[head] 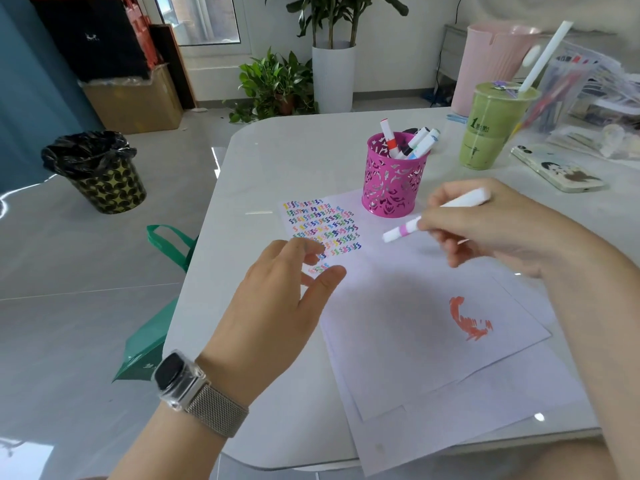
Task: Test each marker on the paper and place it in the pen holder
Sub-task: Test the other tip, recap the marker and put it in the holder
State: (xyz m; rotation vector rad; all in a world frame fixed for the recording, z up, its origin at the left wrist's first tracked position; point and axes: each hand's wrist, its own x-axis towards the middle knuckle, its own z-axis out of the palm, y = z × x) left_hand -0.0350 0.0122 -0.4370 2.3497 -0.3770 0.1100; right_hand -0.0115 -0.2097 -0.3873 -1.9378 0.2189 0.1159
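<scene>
My right hand (485, 230) grips a white marker (403, 231) with a pink band, cap on, pointing left above the paper (398, 306). The paper carries rows of coloured squiggles at its far left corner and a red scribble (469, 318) near the right. My left hand (277, 299), with a watch on its wrist, hovers over the paper's left edge with relaxed, spread fingers holding nothing. The pink perforated pen holder (393, 181) stands just beyond the paper and holds several markers (412, 142).
A green drink cup (491, 129) with a straw stands at the back right beside a phone (557, 171) and a clear bag of supplies (588, 91). A pink bin, plants, a patterned waste bin (100, 171) and a green bag (156, 327) stand on the floor.
</scene>
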